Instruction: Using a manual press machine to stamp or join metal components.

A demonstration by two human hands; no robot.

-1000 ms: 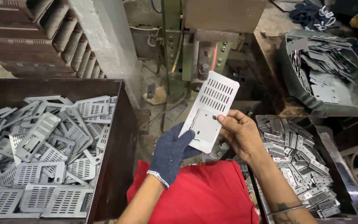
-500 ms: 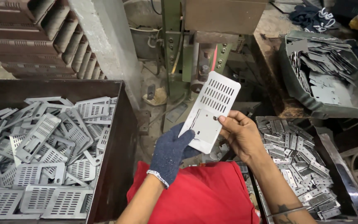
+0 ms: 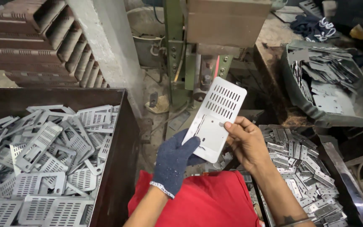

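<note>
I hold a white slotted metal plate (image 3: 216,116) up in front of me with both hands. My left hand (image 3: 174,162), in a dark blue knitted glove, grips its lower left edge. My bare right hand (image 3: 246,143) pinches its right edge with thumb and fingers. The plate is tilted, its slotted end pointing up and to the right toward the green press machine (image 3: 198,50). A red cloth (image 3: 198,206) covers my lap below the hands.
A dark metal bin (image 3: 118,168) on the left holds several perforated grey plates (image 3: 43,155). A pile of small metal pieces (image 3: 299,164) lies at the right. A grey tub (image 3: 358,113) with flat sheets sits at the upper right. A concrete pillar (image 3: 106,46) stands behind.
The plate has tipped very slightly; both hands keep the same grip and barely move.
</note>
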